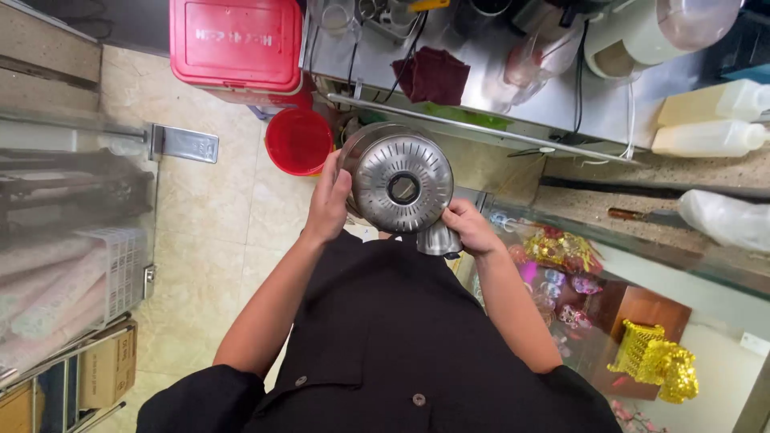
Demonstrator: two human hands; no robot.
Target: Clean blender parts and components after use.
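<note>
Head view, looking straight down: the person holds a round, polished stainless-steel juicer bowl with a perforated rim and a dark central hole (401, 186) in front of the chest, just above the black buttoned garment. The left hand (329, 207) is wrapped around the bowl's edge at nine o'clock, fingers curled behind it. The right hand (471, 228) is closed on the short tubular steel spout (439, 239), which points toward five o'clock. The bowl's flat, finely slotted disc faces up at the camera, so its axis seems to run nearly along the line of sight, though the tilt is hard to judge. At ten o'clock from the bowl, a smooth red plastic bucket (298, 141) stands on glossy beige floor tiles (212, 224).
</note>
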